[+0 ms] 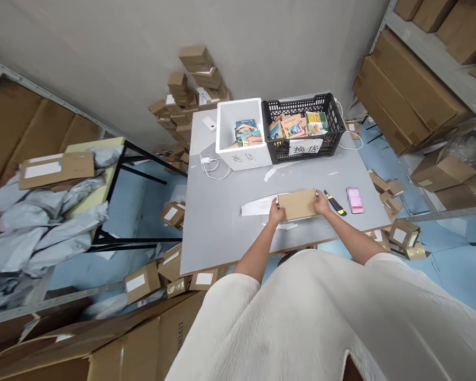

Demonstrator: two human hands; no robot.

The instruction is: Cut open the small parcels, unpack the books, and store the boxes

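Note:
A flat brown cardboard box (297, 205) is held by its two short ends above the grey table (218, 227). My left hand (276, 210) grips its left end, thumb on top. Around the right end, my right hand (321, 203) is closed in the same way. Under and left of the box lies a white plastic mailer (257, 206), partly hidden by it. Just right of my right hand is a black and yellow utility knife (335, 203). Farther right lies a pink, blurred-out item (355, 200).
At the table's back stand a white foam box (244, 159) and a black plastic crate (305, 151), both holding books. A white cable (214, 172) lies beside the foam box. Cardboard boxes (143, 280) litter the floor; grey parcels (63, 227) fill the left side.

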